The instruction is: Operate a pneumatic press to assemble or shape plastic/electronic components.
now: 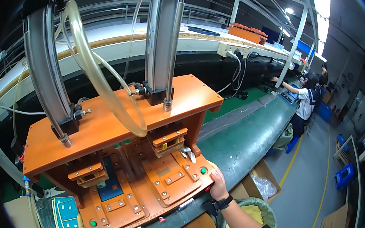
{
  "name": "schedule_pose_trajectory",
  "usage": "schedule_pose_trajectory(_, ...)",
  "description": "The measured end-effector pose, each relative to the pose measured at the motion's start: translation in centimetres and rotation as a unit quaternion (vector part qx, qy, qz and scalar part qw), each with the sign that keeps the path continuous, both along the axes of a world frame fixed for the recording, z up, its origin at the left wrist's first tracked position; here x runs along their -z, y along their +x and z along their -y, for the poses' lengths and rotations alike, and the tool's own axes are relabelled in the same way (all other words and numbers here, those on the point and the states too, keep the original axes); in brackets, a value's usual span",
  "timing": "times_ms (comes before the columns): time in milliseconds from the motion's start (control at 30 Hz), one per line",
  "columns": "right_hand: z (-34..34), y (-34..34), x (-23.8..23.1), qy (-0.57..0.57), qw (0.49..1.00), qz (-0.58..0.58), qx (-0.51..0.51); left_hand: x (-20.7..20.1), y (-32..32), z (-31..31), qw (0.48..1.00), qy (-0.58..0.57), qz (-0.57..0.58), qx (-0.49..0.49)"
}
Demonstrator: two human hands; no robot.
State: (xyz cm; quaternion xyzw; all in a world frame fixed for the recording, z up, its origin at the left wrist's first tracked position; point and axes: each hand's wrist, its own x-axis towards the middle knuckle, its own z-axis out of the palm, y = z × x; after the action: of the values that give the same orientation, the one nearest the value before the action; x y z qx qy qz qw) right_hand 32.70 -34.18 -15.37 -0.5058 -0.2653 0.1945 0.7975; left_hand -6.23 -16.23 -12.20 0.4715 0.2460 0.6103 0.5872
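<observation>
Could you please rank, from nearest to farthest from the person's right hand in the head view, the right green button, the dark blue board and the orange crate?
From the right hand:
1. Right green button, just left of it.
2. Dark blue board, in the left nest.
3. Orange crate, far up on the shelf.

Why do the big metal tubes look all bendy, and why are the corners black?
In the head view the fisheye lens bends straight edges, so the left cylinder curves. The lens circle leaves the corners black. A ceiling light glares white at top right. The orange press and the right hand look sharp and evenly lit.
</observation>
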Motion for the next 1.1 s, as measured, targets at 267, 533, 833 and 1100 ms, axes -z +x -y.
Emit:
schedule_pose_trajectory(267,-0.2,0.0,-0.1,0.023,1.000,0.006,-0.011,0.5,-0.1,-0.1,1.000,-0.005,-0.007,-0.024)
schedule_pose_trajectory(533,0.0,-0.1,-0.2,0.034,0.999,-0.005,-0.025,0.2,0.1,0.0,1.000,0.011,-0.011,-0.020)
schedule_pose_trajectory(833,0.0,0.0,-0.2,0.034,0.999,0.000,-0.025,-0.8,0.5,0.4,0.998,0.033,-0.038,-0.026)
schedule_pose_trajectory(1100,0.1,0.0,-0.2,0.038,0.999,0.002,-0.030,-0.4,0.5,0.3,0.999,0.030,-0.030,-0.028)
